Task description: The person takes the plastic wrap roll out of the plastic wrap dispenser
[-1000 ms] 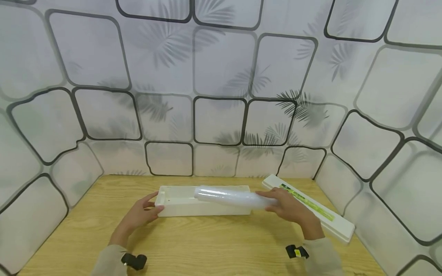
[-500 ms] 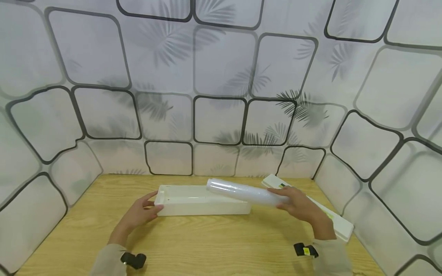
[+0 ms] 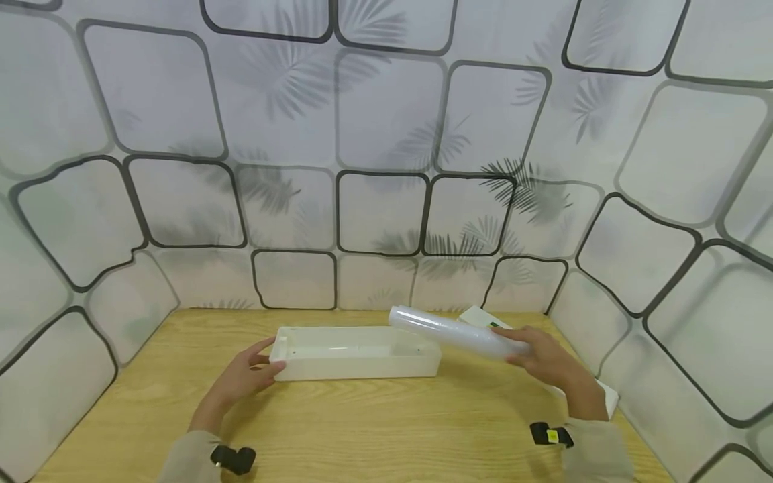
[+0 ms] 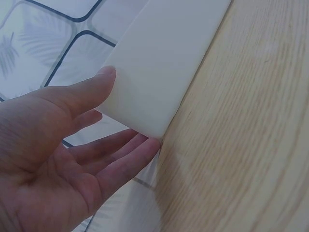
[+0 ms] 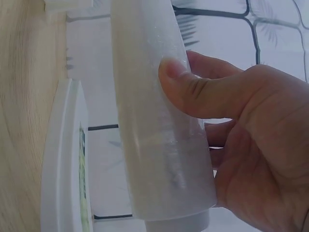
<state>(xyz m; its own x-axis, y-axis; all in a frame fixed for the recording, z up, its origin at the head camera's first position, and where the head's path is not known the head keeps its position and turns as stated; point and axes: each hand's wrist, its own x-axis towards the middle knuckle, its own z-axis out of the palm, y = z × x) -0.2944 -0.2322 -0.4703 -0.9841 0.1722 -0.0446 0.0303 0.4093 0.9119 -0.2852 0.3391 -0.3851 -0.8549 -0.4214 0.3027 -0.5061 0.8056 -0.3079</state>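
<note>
A long white plastic box (image 3: 356, 368), its top uncovered and its inside bare, sits on the table. My left hand (image 3: 244, 370) holds the box's left end; in the left wrist view the thumb presses the front face of the box (image 4: 159, 58) while the other fingers lie along its end. Up in the air, to the right of the box, is a roll of cling film (image 3: 449, 331). My right hand (image 3: 549, 357) grips it near its right end, and its left end tilts up over the box's right corner. The right wrist view shows the thumb across the film roll (image 5: 149, 125).
Behind my right hand a long white lid (image 3: 477, 316) with a green label lies slanted on the wooden table (image 3: 362, 429), partly hidden by the hand and roll. Patterned walls (image 3: 380, 215) enclose the table at the back and sides.
My right hand has carried the cling film roll to the right and slightly up, away from over the box, and covers more of the lid. My left hand stays at the box.
</note>
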